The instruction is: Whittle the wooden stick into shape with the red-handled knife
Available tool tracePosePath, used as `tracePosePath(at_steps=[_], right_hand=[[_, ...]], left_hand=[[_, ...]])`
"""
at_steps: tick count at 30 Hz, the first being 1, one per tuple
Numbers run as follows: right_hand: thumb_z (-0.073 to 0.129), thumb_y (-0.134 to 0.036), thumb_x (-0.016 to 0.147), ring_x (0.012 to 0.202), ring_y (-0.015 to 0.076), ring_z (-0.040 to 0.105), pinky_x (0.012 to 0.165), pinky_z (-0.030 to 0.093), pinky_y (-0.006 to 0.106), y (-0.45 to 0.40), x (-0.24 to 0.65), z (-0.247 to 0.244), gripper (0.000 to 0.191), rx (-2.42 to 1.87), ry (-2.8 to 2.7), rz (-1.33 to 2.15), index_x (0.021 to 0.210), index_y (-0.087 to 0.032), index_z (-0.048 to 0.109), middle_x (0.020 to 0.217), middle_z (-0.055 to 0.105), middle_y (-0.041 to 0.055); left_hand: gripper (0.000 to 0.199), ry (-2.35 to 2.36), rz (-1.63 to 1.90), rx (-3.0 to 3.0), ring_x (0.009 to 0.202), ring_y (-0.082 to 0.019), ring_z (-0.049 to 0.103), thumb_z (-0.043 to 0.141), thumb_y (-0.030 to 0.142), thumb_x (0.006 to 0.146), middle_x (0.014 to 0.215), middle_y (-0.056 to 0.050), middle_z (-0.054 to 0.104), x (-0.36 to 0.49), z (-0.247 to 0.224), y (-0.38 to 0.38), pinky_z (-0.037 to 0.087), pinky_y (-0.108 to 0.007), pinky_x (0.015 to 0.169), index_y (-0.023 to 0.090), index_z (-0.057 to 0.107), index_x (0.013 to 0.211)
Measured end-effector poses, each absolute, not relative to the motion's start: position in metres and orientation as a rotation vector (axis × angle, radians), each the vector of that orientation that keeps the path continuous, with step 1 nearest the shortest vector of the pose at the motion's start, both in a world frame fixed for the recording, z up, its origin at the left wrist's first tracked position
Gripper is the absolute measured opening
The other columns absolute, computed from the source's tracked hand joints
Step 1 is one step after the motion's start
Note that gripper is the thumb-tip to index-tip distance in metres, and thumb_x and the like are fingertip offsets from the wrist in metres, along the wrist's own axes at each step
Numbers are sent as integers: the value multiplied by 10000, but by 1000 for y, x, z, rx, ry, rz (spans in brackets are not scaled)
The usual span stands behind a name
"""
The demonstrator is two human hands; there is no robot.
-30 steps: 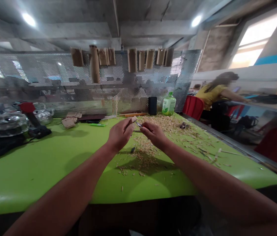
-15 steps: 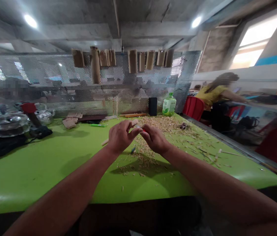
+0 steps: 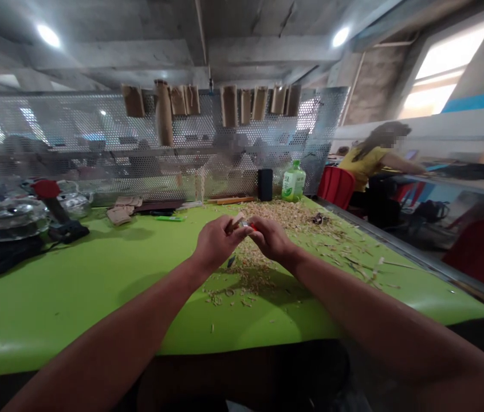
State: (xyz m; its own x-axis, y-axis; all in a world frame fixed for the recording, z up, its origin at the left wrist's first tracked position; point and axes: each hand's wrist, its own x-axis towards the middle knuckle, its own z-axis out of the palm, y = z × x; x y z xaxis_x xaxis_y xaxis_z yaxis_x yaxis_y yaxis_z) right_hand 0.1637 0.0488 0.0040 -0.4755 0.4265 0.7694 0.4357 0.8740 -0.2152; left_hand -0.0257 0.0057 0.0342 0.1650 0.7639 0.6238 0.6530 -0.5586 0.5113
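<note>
My left hand (image 3: 216,241) is closed around a small pale piece of wood (image 3: 237,218), whose end sticks out past the fingers. My right hand (image 3: 272,237) grips a small red-handled knife (image 3: 254,227), mostly hidden by the fingers. A short metal part of it shows between the hands, against the wood. The left thumb reaches across to the knife. Both hands are held above the green tabletop (image 3: 95,269), over scattered wood shavings (image 3: 259,274). A small dark object (image 3: 231,261) lies just under the left hand.
Shavings heap up before a green-labelled bottle (image 3: 294,182) and a black box (image 3: 264,185). A green utility knife (image 3: 169,218) and brown wood pieces (image 3: 120,213) lie at back left. A red-topped tool (image 3: 52,200) stands left. Someone in a yellow top (image 3: 364,169) sits at right.
My hands have shifted slightly to the right and down, and the left thumb and knife sit a little differently against the wood. Both hands keep their hold.
</note>
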Motion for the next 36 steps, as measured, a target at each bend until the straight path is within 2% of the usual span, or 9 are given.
tracePosePath(at_steps=[8,12,15,20,26,32,36], right_hand=[[289,-661,986,615,154,433,595,287,290,43,158,6,514,-803,-2105,84,813,-220,489,677,516,1],[281,-638,996,619,161,433,602,296,297,39,152,3,491,-855,-2073,112,830,-223,486,683,510,1],[271,-634,997,604,165,424,598,289,299,38,149,2,476,-887,-2050,127,815,-234,455,663,479,-8],[266,-641,996,610,166,424,604,296,300,40,155,1,477,-811,-2069,118,827,-235,450,682,489,-1],[249,-672,986,601,161,425,591,283,300,44,160,0,515,-803,-2099,36,818,-229,451,676,505,8],[235,-667,988,634,179,470,610,312,310,51,157,-3,524,-802,-2119,23,845,-226,479,715,548,34],[236,-668,987,619,170,448,593,291,298,56,159,-3,529,-865,-2095,28,819,-229,479,701,543,22]], left_hand=[[524,1594,1296,2397,570,-137,456,542,710,842,631,16,530,-29,39,2,271,-271,551,201,524,721],[479,1709,1327,2506,734,-197,604,499,648,913,804,-62,666,-31,38,3,362,-290,640,189,637,895],[463,1730,1321,2531,846,-228,645,487,613,937,910,-96,707,-31,36,4,403,-301,714,185,652,993],[432,1656,1242,2525,745,-201,612,460,583,959,818,-67,676,-27,38,0,363,-287,645,190,631,910],[522,1649,1211,2429,610,-170,509,445,692,908,696,-27,599,-25,38,0,255,-279,563,198,570,795],[492,1668,1313,2312,600,-155,491,486,657,907,655,-7,566,-22,32,2,263,-276,565,204,511,718],[438,1521,1318,2282,602,-145,494,522,611,905,661,10,559,-24,30,10,303,-265,554,201,524,753]])
